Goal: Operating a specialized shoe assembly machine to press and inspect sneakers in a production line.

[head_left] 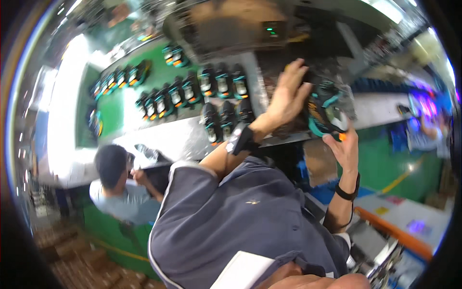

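A black and teal shoe point(323, 111) with an orange spot at its sole is held up at the right of the metal bench edge. My left hand point(287, 95) lies over its dark upper from the left, fingers spread and back of the hand showing. My right hand point(344, 148) grips it from below, palm toward me. Each wrist wears a black band. My grey shirt point(231, 216) fills the lower middle of the view.
Several matching black and teal shoes point(192, 89) stand in rows on a green belt point(113, 113) and a metal surface point(178, 137). A dark machine point(231, 24) stands behind them. A co-worker in a light blue shirt point(120, 200) bends at the left. An orange rail point(394, 233) runs at the lower right.
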Available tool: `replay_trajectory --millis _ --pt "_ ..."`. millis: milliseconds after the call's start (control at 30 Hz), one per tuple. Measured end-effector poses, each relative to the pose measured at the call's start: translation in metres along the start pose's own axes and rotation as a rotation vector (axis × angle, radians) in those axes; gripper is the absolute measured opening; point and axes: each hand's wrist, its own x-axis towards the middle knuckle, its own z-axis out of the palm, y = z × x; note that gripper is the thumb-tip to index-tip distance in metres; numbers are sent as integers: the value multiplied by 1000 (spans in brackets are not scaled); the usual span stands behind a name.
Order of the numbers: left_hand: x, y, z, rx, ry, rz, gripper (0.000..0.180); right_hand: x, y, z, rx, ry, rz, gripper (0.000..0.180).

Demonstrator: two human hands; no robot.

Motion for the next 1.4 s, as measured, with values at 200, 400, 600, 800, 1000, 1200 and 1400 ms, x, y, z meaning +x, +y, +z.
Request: replay_trajectory --millis 200,400,600,800,1000,1200,1400 --pt "7 -3 0 -104 -40 -165 51 51 -72 -15 -45 85 88 89" --pt "7 -10 -4 -232 -51 -215 54 89 -76 38 -655 175 222 56" --pt "6 -20 -4 -466 0 -231 58 84 -64 44 -686 319 125 53" --pt "2 -7 -4 -691 62 -298 51 50 -52 54 -560 591 -31 51" --pt "-55 71 14 -981 -532 -281 54 -91 -79 78 122 1124 -20 62" --pt "-180 206 58 -1142 -1038 -576 36 -304 -110 74 -212 1329 45 73" --pt "-330 313 119 -945 -1796 -252 40 -510 -133 118 -2 1923 294 60"
